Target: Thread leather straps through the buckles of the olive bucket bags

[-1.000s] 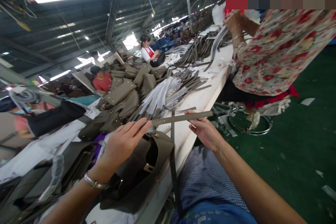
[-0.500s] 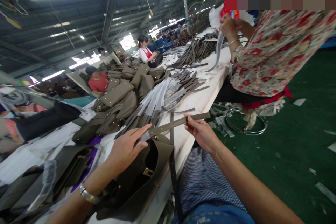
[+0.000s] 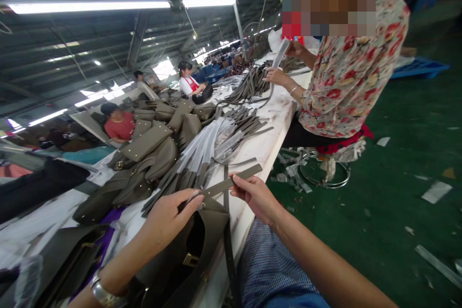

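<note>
A grey-brown bag strap with small holes runs between my two hands, above the table edge. My left hand pinches its near end, thumb against fingers, where some clear wrapping shows. Farther along, my right hand grips the strap between thumb and fingers, and its free end sticks out beyond. Below my left hand lies an open grey-brown handbag with a gold clasp. Part of the bag is hidden by my left forearm. A dark strap hangs down at the bag's right side.
Several straps in white wrapping lie ahead on the white table, beside a heap of handbags. On the right, a person in a floral shirt sits on a stool, handling a wrapped strap. Scraps litter the green floor.
My left thumb and fingers have closed on the strap's near end. My right hand has slid nearer to the left along the strap. The view has turned to the right.
</note>
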Demonstrator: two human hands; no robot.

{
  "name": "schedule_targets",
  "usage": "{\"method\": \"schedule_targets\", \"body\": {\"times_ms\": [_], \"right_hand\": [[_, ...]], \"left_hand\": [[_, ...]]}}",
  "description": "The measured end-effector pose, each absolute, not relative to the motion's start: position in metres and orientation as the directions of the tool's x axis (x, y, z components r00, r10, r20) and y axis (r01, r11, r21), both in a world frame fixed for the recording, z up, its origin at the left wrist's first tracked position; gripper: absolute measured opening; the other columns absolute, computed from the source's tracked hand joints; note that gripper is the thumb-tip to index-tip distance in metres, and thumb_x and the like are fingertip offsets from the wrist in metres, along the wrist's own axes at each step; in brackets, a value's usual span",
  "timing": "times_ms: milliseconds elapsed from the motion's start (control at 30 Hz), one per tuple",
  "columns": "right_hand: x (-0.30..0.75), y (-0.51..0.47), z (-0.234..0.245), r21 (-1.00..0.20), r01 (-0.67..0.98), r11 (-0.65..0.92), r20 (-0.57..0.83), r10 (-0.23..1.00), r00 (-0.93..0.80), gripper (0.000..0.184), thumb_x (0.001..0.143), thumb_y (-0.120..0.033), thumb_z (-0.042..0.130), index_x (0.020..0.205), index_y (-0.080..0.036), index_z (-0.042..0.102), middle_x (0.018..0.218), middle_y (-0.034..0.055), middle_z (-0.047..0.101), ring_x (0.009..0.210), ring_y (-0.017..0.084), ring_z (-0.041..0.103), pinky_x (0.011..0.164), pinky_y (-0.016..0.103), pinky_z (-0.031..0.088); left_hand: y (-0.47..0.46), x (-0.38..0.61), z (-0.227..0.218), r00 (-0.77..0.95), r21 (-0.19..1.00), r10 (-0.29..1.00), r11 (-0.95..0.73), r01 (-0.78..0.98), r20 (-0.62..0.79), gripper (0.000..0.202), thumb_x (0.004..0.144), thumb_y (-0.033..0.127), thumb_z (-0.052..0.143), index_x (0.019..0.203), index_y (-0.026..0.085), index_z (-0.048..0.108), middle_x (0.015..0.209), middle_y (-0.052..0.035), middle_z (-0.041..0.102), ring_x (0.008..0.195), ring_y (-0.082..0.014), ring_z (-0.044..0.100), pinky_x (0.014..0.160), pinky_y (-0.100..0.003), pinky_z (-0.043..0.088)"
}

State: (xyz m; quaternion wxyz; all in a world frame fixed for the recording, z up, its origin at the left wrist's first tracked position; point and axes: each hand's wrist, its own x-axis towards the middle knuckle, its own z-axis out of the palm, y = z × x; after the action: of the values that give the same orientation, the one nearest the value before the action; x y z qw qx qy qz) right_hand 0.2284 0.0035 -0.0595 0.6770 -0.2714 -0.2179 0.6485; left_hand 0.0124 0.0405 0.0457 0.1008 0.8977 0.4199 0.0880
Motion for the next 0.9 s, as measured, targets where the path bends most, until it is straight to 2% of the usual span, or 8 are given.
{"method": "schedule_targets", "body": {"times_ms": [133, 267, 367, 467, 567, 700, 767, 900], "right_hand": [[0.231, 0.001, -0.059, -0.675, -0.738, 0.023, -0.048, 0.996, 0.076, 0.034, 0.069, -0.038, 0.083, 0.094, -0.016, 0.077, 0.080, 0.0044, 0.072, 0.071, 0.011, 0.063, 0.067, 0.021, 0.053], [0.237, 0.001, -0.060, -0.687, -0.724, 0.053, -0.039, 0.993, 0.110, 0.033, 0.069, -0.040, 0.083, 0.093, -0.017, 0.077, 0.086, 0.0043, 0.072, 0.075, 0.012, 0.063, 0.069, 0.022, 0.051], [0.243, 0.001, -0.064, -0.700, -0.711, 0.067, -0.034, 0.991, 0.127, 0.032, 0.072, -0.042, 0.081, 0.094, -0.019, 0.077, 0.090, 0.0044, 0.072, 0.079, 0.013, 0.063, 0.070, 0.023, 0.049], [0.247, 0.001, -0.068, -0.736, -0.673, 0.078, -0.035, 0.988, 0.153, 0.031, 0.074, -0.042, 0.079, 0.095, -0.020, 0.077, 0.089, 0.0041, 0.072, 0.078, 0.012, 0.062, 0.065, 0.021, 0.046], [0.249, 0.000, -0.071, -0.714, -0.692, 0.103, -0.026, 0.985, 0.173, 0.029, 0.076, -0.039, 0.078, 0.098, -0.020, 0.076, 0.095, 0.0043, 0.072, 0.076, 0.010, 0.060, 0.062, 0.019, 0.044], [0.251, -0.002, -0.069, -0.589, -0.804, 0.085, -0.018, 0.993, 0.118, 0.027, 0.076, -0.034, 0.079, 0.098, -0.019, 0.076, 0.100, 0.0043, 0.071, 0.071, 0.007, 0.058, 0.061, 0.016, 0.047], [0.252, -0.002, -0.067, -0.542, -0.838, 0.061, -0.029, 0.995, 0.091, 0.027, 0.076, -0.035, 0.079, 0.096, -0.017, 0.076, 0.091, 0.0031, 0.071, 0.067, 0.006, 0.058, 0.062, 0.014, 0.049], [0.252, -0.002, -0.065, -0.509, -0.861, 0.004, -0.115, 0.991, 0.073, 0.029, 0.071, -0.035, 0.084, 0.089, -0.014, 0.076, 0.070, 0.0008, 0.068, 0.061, 0.006, 0.060, 0.063, 0.013, 0.053]], "left_hand": [[0.041, 0.014, 0.049, 0.628, 0.248, 0.778, -0.610, 0.753, 0.004, 0.038, 0.095, 0.049, 0.046, 0.103, 0.022, 0.072, 0.102, -0.0005, 0.075, 0.094, -0.0208, 0.069, 0.080, -0.025, 0.052], [0.041, 0.014, 0.051, 0.612, 0.208, 0.790, -0.595, 0.777, -0.026, 0.039, 0.095, 0.050, 0.046, 0.101, 0.022, 0.073, 0.096, 0.0005, 0.075, 0.088, -0.0205, 0.069, 0.077, -0.026, 0.052], [0.042, 0.014, 0.050, 0.596, 0.197, 0.803, -0.583, 0.788, -0.009, 0.037, 0.090, 0.051, 0.054, 0.100, 0.022, 0.074, 0.098, 0.0000, 0.076, 0.090, -0.0224, 0.070, 0.075, -0.027, 0.055], [0.043, 0.016, 0.046, 0.604, 0.186, 0.794, -0.605, 0.774, 0.070, 0.041, 0.082, 0.050, 0.066, 0.113, 0.024, 0.071, 0.108, -0.0023, 0.075, 0.098, -0.0247, 0.071, 0.083, -0.030, 0.057], [0.043, 0.016, 0.042, 0.680, 0.135, 0.710, -0.704, 0.698, 0.185, 0.042, 0.087, 0.045, 0.062, 0.125, 0.028, 0.065, 0.119, -0.0028, 0.070, 0.104, -0.0215, 0.069, 0.090, -0.030, 0.057], [0.042, 0.015, 0.037, 0.770, 0.029, 0.563, -0.812, 0.582, 0.299, 0.033, 0.098, 0.036, 0.047, 0.122, 0.026, 0.066, 0.126, -0.0036, 0.065, 0.108, -0.0171, 0.067, 0.102, -0.029, 0.052], [0.040, 0.014, 0.036, 0.783, 0.004, 0.528, -0.830, 0.558, 0.330, 0.033, 0.099, 0.031, 0.046, 0.125, 0.024, 0.065, 0.129, -0.0044, 0.063, 0.111, -0.0168, 0.065, 0.104, -0.030, 0.050], [0.036, 0.014, 0.041, 0.812, -0.028, 0.412, -0.886, 0.463, 0.414, 0.032, 0.098, 0.021, 0.048, 0.124, 0.026, 0.065, 0.127, -0.0042, 0.065, 0.109, -0.0153, 0.066, 0.099, -0.027, 0.054]]}}
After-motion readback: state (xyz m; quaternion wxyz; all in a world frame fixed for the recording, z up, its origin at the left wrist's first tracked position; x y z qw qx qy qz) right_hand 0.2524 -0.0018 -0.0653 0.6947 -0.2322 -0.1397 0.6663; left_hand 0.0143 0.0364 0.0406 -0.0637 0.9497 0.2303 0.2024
